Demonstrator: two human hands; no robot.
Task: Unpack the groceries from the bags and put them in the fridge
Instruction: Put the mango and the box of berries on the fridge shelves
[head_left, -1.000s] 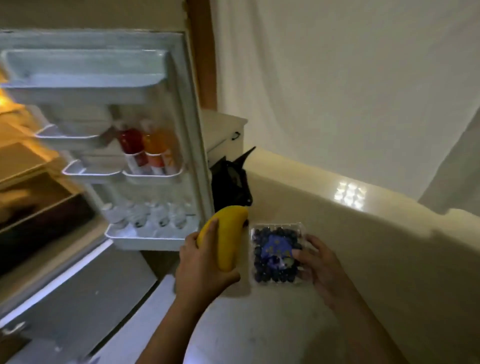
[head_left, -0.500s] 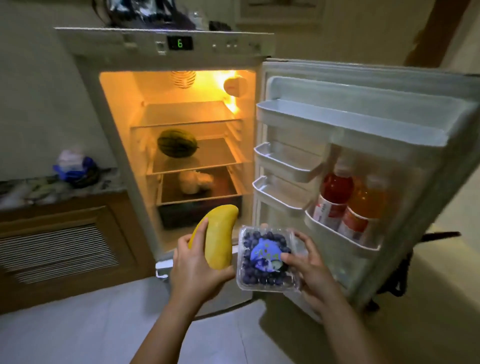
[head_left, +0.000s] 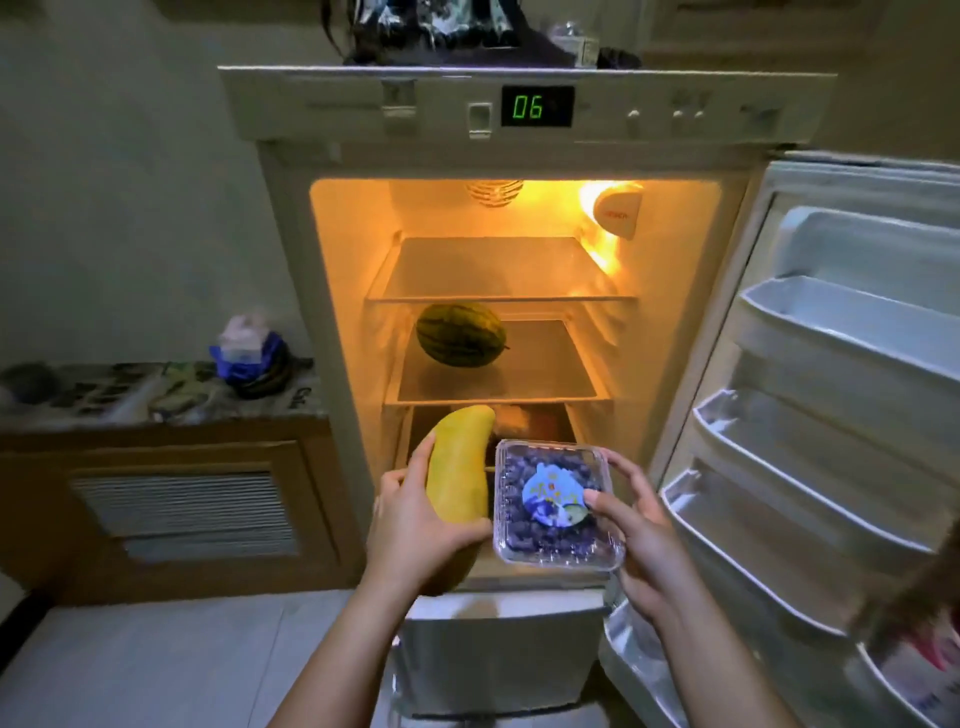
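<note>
Closer now and square-on to the open fridge (head_left: 524, 156), its door (head_left: 852, 364) swung wide at right. Left hand (head_left: 415, 525) wrapped around a yellow mango (head_left: 460, 467), fingers curled behind, thumb along its left side. Right hand (head_left: 644, 540) cradling a clear blueberry box (head_left: 553, 504), thumb pressed on its label, fingers spread beneath. Both held before the lowest compartment, contents there too dim to identify. Watermelon (head_left: 460, 334) on the middle shelf.

Both forearms reach forward, left hand (head_left: 415, 525) curled in a grip, right hand (head_left: 641, 540) pinching with thumb on top.
</note>
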